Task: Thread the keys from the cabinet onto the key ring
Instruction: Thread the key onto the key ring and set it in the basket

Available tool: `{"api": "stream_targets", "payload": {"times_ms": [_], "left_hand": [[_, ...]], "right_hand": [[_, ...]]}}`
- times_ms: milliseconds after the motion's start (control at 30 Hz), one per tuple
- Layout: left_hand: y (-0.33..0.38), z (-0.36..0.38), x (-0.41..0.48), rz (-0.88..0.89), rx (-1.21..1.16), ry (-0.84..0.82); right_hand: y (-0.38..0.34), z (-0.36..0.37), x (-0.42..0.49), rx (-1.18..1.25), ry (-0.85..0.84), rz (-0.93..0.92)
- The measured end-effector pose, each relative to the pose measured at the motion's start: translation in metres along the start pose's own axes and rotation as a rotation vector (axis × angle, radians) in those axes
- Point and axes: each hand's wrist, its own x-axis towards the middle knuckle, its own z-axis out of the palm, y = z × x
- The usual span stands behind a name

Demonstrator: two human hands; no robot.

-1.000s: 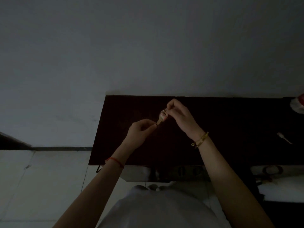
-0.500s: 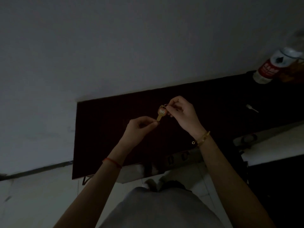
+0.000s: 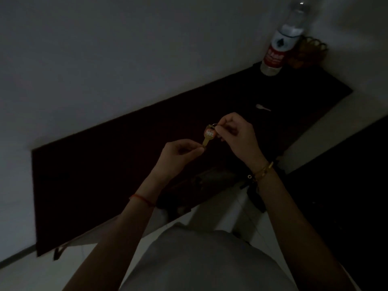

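A brass key (image 3: 208, 135) with an orange-and-white label on its head hangs in the air above the dark cabinet top (image 3: 105, 164). My left hand (image 3: 178, 156) pinches the tip of the key's blade. My right hand (image 3: 237, 135) pinches a small metal key ring (image 3: 214, 124) at the key's head; most of the ring is hidden by my fingers. A second, pale key (image 3: 262, 107) lies flat on the cabinet top beyond my right hand. The scene is very dim.
A plastic bottle (image 3: 279, 47) with a red-and-white label stands at the cabinet's far right end, next to a dark wicker basket (image 3: 308, 52). A grey wall rises behind the cabinet. Pale floor tiles (image 3: 304, 139) show to the right and below.
The view has swung right and tilted, bringing the bottle and basket into sight. Both hands keep the same hold on the key and ring, now a little further apart.
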Motion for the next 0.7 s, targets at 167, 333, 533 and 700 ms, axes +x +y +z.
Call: {"api": "stream_targets", "payload": {"times_ms": [167,333,533,700], "left_hand": [[0.027,0.08,0.019,0.016,-0.035,-0.069],[0.048,0.156,0.038,0.043,-0.079,-0.149],[0.069,0.228,0.056,0.021,-0.104,-0.211],[0.086,0.265,0.07,0.009,-0.087,-0.249]], "right_hand": [[0.017,-0.085,-0.016,-0.04,0.085,0.031],[0.034,-0.163,-0.032,-0.09,0.147,0.063],[0.054,-0.239,-0.042,-0.116,0.202,0.107],[0.069,-0.279,-0.04,-0.104,0.208,0.131]]}}
